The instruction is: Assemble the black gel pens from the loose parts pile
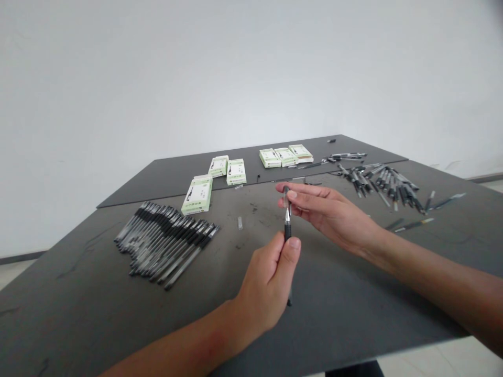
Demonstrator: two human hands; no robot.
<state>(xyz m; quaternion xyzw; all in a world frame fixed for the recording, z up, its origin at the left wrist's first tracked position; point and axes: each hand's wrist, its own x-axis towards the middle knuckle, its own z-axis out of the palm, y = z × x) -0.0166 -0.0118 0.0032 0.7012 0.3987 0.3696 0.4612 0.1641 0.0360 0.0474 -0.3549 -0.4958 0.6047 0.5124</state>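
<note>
On the left of the dark table (353, 324), a neat row of capped black pens (167, 245) lies side by side: the finished share, by appearance. Behind it rest pale green pen boxes (198, 195), with more toward the far edge. At centre, above the table, the left hand (267, 285) has its grip closed around the lower barrel of an upright black pen (288, 230). The right hand (334, 212) meets it from the right, fingertips pinched on the cap at the pen's top; whether the cap is fully seated cannot be told. To the right, a loose heap of pens (383, 180) lies unsorted, with stray ones (414, 225) nearer. Judged from the two piles, a large share remains.
</note>
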